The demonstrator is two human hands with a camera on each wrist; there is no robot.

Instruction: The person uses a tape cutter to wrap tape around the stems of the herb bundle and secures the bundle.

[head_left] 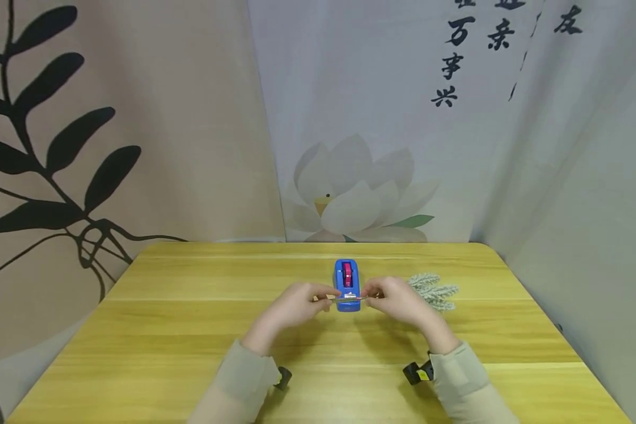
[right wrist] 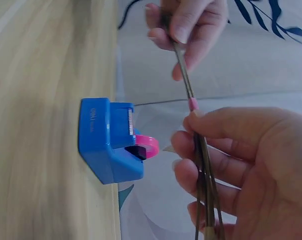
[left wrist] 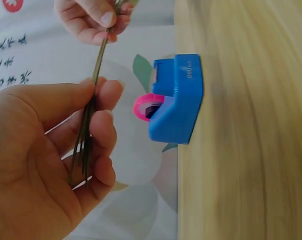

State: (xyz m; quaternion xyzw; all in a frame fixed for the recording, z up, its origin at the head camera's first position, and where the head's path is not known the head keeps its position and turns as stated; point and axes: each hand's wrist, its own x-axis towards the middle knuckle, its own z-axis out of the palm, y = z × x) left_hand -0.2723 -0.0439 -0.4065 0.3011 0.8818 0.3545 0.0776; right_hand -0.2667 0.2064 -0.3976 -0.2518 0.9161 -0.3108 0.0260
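A thin bundle of plant stems [left wrist: 98, 65] is held level between both hands, over the front of a blue tape dispenser [head_left: 355, 305]. My left hand [head_left: 300, 301] pinches the bundle near its bare ends, thumb against fingers. On the other side, my right hand [head_left: 397, 299] grips the stems between thumb and curled fingers, right beside a narrow pink tape band [right wrist: 193, 104] wrapped round them. Pale green leafy sprigs [head_left: 433, 291] show past the right hand. A pink tape roll [left wrist: 147, 107] sits in the dispenser.
The dispenser stands upright on a wooden table [head_left: 217, 330], its serrated cutter [right wrist: 130, 121] towards the hands' side. Behind the table hangs a printed curtain [head_left: 201, 118] with leaves, a lotus and dark characters. Black wrist cameras [head_left: 417, 373] are strapped at the sleeves.
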